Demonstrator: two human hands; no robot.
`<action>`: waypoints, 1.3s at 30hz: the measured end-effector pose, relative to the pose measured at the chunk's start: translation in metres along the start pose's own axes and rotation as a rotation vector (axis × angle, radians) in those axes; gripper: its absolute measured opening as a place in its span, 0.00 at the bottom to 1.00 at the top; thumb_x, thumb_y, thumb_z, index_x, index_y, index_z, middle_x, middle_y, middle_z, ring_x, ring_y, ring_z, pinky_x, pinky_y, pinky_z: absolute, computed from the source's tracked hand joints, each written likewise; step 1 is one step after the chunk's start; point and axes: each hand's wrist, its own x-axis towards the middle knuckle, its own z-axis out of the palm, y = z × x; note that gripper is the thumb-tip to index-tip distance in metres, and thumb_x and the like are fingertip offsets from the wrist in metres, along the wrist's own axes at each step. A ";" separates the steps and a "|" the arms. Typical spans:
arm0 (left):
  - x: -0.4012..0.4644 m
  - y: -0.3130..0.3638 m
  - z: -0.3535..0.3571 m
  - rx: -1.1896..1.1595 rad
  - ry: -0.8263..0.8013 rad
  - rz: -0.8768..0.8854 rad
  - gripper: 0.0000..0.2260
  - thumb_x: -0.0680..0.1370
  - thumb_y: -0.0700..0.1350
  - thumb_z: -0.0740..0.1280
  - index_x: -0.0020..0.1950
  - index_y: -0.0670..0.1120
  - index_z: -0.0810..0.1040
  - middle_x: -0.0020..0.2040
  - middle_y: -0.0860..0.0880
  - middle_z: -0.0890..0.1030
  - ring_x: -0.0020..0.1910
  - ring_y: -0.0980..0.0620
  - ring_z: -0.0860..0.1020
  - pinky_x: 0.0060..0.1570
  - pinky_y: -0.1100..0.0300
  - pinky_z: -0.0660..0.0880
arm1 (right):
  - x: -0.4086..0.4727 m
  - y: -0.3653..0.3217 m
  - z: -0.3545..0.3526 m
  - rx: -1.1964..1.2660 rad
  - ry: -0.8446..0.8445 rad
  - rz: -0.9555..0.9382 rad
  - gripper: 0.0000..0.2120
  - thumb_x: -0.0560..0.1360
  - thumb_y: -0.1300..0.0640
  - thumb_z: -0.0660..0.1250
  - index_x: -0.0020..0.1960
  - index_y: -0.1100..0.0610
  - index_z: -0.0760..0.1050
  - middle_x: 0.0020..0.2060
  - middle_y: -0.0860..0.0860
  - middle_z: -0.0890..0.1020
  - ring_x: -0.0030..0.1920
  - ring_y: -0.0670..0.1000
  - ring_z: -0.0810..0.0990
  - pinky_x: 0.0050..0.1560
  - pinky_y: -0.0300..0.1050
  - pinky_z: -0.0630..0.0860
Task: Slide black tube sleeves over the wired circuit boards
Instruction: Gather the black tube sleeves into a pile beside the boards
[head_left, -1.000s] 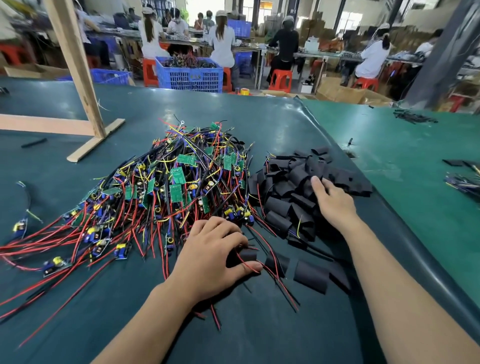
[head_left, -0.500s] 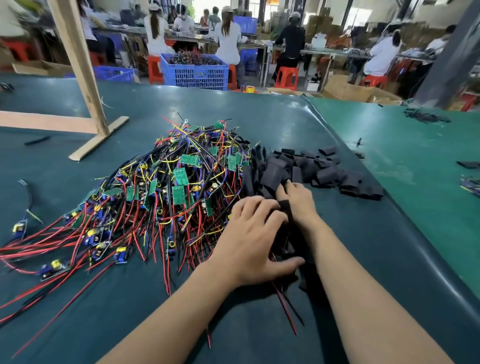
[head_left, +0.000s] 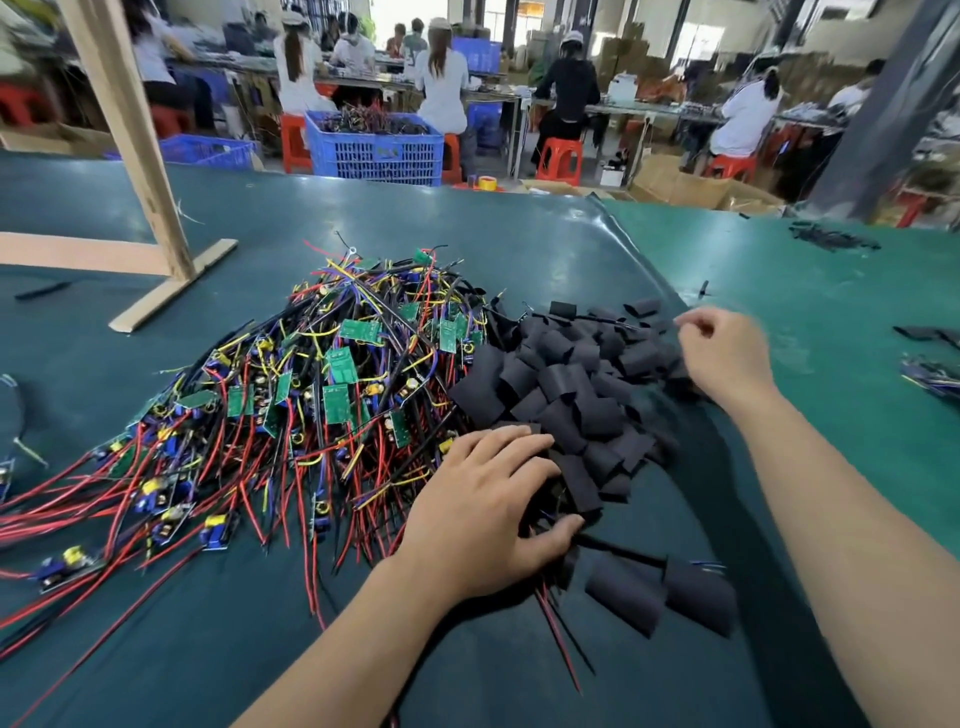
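The right hand (head_left: 727, 358), half a second ago beside the left hand (head_left: 488, 509), now hangs loosely curled and empty over the black sleeve pile (head_left: 576, 395) beside the wired boards (head_left: 322, 395), while the flat left presses near sleeves: gathering, no sleeving begun.

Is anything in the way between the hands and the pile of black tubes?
No, nothing visible is. The left hand already rests flat on the near edge of the black tube sleeves, right beside the wired circuit boards. The right hand is at the pile's far right edge, its fingers curled.
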 end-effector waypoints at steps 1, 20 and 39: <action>0.000 0.000 0.000 -0.002 -0.003 0.003 0.21 0.76 0.63 0.63 0.56 0.49 0.82 0.65 0.53 0.79 0.69 0.52 0.72 0.68 0.54 0.68 | 0.005 0.012 0.005 -0.039 -0.001 0.025 0.14 0.80 0.54 0.59 0.56 0.57 0.81 0.50 0.56 0.83 0.48 0.57 0.77 0.49 0.46 0.71; 0.032 0.075 0.020 0.109 -0.464 0.335 0.32 0.76 0.70 0.57 0.75 0.53 0.66 0.72 0.45 0.68 0.72 0.41 0.63 0.72 0.34 0.50 | 0.021 -0.027 0.099 0.103 -0.497 -0.010 0.21 0.84 0.49 0.53 0.75 0.54 0.67 0.75 0.55 0.68 0.74 0.58 0.65 0.74 0.52 0.59; 0.039 0.070 0.015 0.237 -0.295 0.070 0.05 0.74 0.43 0.63 0.44 0.51 0.78 0.45 0.52 0.79 0.48 0.47 0.76 0.51 0.54 0.69 | 0.036 -0.007 0.051 0.245 0.026 0.097 0.19 0.69 0.67 0.57 0.44 0.50 0.82 0.42 0.54 0.84 0.36 0.51 0.77 0.37 0.39 0.71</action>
